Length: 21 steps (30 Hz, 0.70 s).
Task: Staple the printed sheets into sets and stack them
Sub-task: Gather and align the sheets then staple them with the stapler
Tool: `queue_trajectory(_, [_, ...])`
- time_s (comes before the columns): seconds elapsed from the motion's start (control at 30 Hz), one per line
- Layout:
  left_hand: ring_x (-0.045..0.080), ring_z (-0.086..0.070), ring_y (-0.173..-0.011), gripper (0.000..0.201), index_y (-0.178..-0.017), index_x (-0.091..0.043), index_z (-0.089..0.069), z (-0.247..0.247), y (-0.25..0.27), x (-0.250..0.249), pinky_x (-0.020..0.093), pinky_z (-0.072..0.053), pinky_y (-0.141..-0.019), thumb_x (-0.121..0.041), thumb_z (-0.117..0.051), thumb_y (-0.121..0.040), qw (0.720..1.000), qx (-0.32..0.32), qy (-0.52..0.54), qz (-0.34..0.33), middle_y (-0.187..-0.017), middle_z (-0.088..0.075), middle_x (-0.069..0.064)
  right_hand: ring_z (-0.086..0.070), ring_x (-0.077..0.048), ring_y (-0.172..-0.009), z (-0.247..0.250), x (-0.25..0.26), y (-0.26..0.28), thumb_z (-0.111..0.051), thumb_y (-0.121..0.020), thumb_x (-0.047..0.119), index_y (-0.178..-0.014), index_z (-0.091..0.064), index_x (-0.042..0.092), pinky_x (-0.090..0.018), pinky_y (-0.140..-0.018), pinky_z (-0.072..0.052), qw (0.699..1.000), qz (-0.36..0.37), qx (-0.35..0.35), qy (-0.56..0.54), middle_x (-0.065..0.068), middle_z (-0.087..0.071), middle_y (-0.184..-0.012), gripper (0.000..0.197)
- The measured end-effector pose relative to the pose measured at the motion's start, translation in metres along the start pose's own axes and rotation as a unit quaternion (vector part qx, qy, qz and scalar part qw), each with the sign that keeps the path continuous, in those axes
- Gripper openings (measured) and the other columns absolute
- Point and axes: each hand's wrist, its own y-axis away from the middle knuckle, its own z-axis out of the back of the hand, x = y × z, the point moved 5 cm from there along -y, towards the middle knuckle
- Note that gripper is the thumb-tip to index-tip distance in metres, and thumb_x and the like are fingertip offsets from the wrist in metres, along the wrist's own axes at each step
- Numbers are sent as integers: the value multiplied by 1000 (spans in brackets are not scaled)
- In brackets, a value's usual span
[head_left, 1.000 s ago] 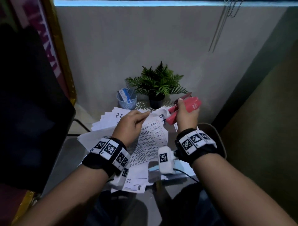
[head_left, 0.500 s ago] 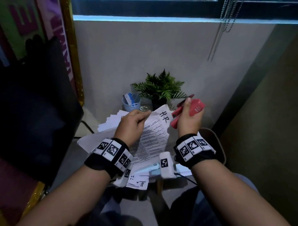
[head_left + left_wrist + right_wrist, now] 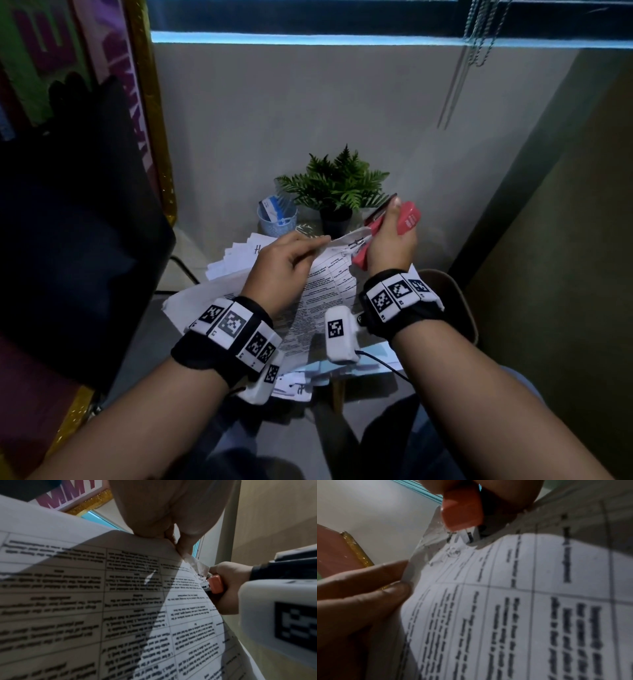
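At frame centre, the left hand [image 3: 281, 265] grip pinches the printed sheets [image 3: 329, 284] near their top corner. The right hand [image 3: 388, 245] grip wraps the red stapler [image 3: 407, 217], whose mouth apparently straddles that corner.

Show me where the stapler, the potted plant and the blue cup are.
stapler [image 3: 407, 219]: head view, red body by the thumb.
potted plant [image 3: 337, 186]: head view, green leaves.
blue cup [image 3: 278, 222]: head view, front wall.
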Motion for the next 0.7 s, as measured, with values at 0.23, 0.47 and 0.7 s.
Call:
queue_trajectory(0.23, [6,-51,-92,37,-131,-30,-49,1,-2,9,22,-38,-76,-26,-53,-94,987,107,-96,72,-99,-58,-4,-65,-23,-82,-5,-2,-10,-55,-89,50,-79,-60,16,-31,-78,-49,999,-32,-4,-22,-2,-66,-80,36])
queue_trajectory(0.47, [31,-58,-97,30,-126,-17,-46,20,-9,36,34,-40,-71,-28,-43,-98,954,94,-248,142,-109,-64,14,-63,-7,-63,12,11,-22,-51,-90,51,-90,-57,19,-21,-59,-48,999,-3,4,-38,6,-65,-73,33])
queue_trajectory(0.7, [25,-59,-101,19,-114,-15,-47,44,-3,59,36,-47,-83,-25,-44,-98,969,-106,19,222,-107,-60,-2,-57,-9,-45,42,-12,-24,-58,-82,48,-90,-57,10,-21,-48,-47,970,-88,207,-97,2,-61,-64,39])
